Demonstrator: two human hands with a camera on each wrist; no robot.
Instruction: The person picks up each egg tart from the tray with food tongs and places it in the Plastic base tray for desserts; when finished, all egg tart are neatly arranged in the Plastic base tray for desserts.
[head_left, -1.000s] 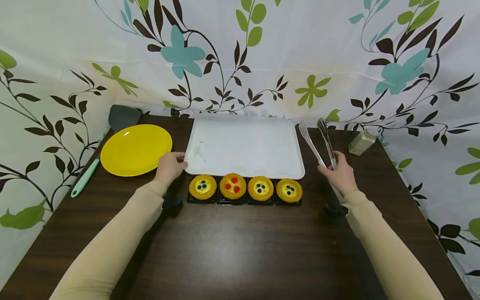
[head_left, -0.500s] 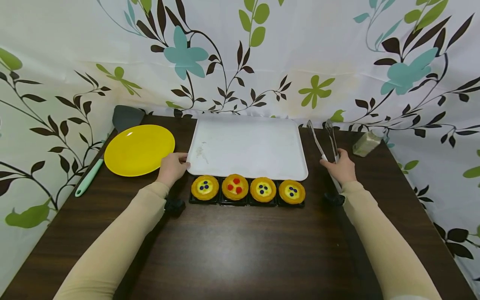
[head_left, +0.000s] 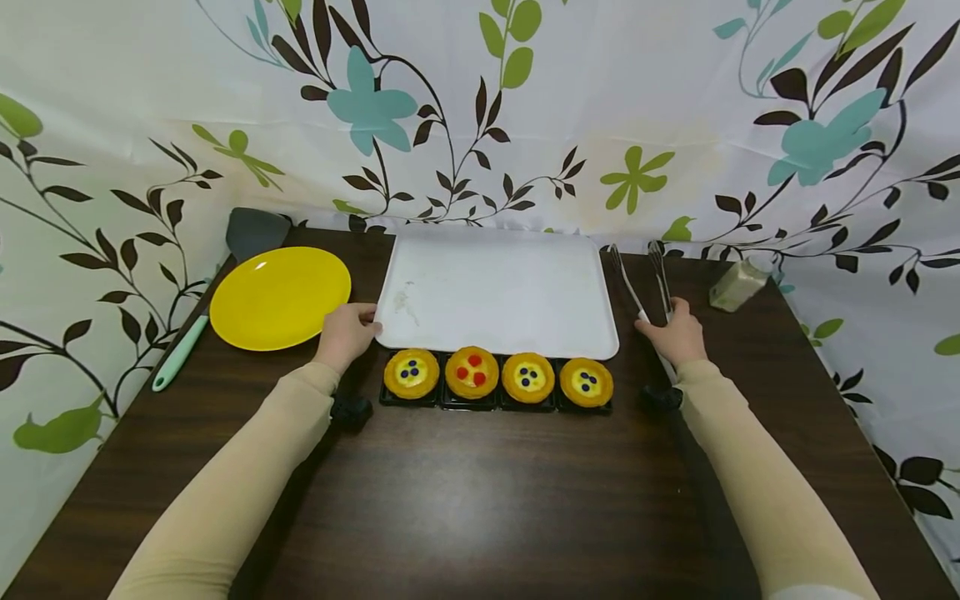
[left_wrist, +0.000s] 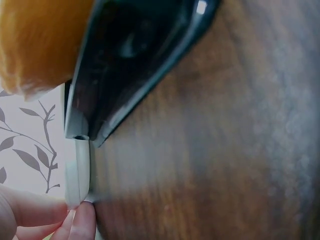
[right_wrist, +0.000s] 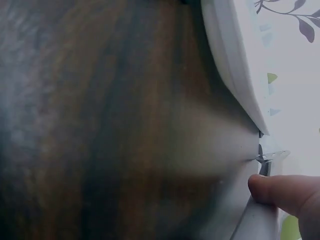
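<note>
In the head view a white tray (head_left: 498,292) lies at the back middle of the table. My left hand (head_left: 347,335) pinches its left edge near the front corner; the left wrist view shows the thumb and fingertips at the tray's rim (left_wrist: 78,172). Right of the tray, my right hand (head_left: 678,337) holds metal tongs (head_left: 657,260) with white handles, their arms apart and tips toward the wall. In the right wrist view the thumb presses the tongs' handle (right_wrist: 257,217). Several tarts, one red-topped (head_left: 471,372) and the others blue-dotted (head_left: 412,373), sit in black holders before the tray.
At the left are a yellow plate (head_left: 281,298) and a spatula (head_left: 180,354) with a grey blade and mint handle, partly behind the plate. A shaker jar (head_left: 740,285) stands at the back right. Patterned cloth (head_left: 480,108) hangs behind the dark wooden table (head_left: 465,500).
My right hand and the tongs have come slightly closer to the tray. The left hand stays at the tray's edge. The whole head view has shifted a little.
</note>
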